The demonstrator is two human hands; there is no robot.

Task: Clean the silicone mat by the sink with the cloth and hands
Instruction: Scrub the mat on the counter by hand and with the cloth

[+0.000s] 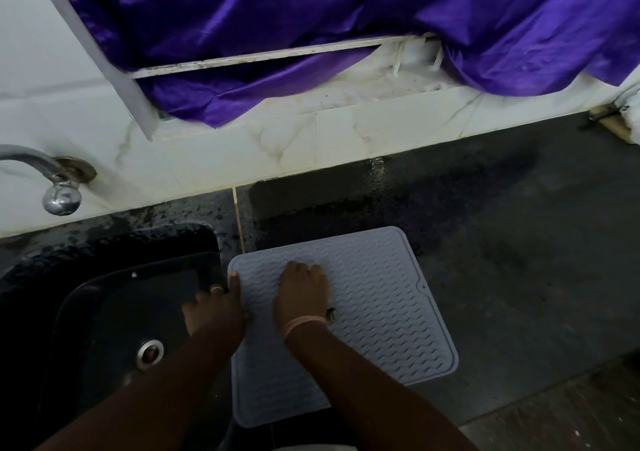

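Note:
A grey-blue silicone mat (381, 305) with a wavy ribbed surface lies flat on the dark counter, just right of the sink. My left hand (216, 307) grips the mat's left edge, thumb on top near the corner, fingers hanging over the sink side. My right hand (303, 293) presses down on the middle of the mat with its fingers curled under. Whether it holds anything I cannot tell. No cloth is visible.
A black sink (114, 312) with a metal drain (149, 353) sits to the left, and a chrome tap (59, 187) projects from the marble-tiled wall (277, 145). Purple fabric (311, 17) hangs over the window ledge. The dark counter (519, 242) looks wet behind the mat.

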